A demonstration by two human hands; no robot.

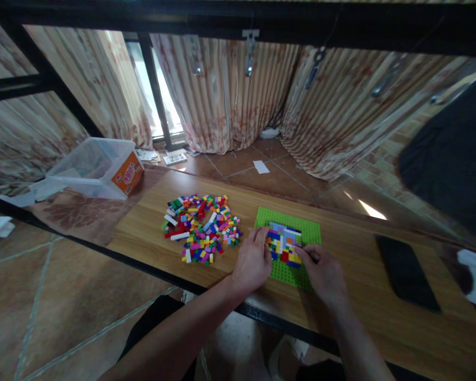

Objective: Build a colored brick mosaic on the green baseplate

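The right hand has its thumb and finger bent close together at the right edge of the bright bricks, but I cannot tell if a brick is pinched between them. The left hand rests its fingers at the left edge of those bricks; its fingertips are partly hidden, so I cannot tell if they hold anything. The bright bricks sit in a patch in the middle of the green board, with bare bumps around them. To do this well, I think the left hand should keep the patch from sliding, while the right hand lines up each brick with the bumps and pushes straight down, without tipping the ones beside it. Left of the green board is a big messy pile of bricks, all on the same table. Right of the green board lies a flat black thing. Far off to the board's left stands a clear box.
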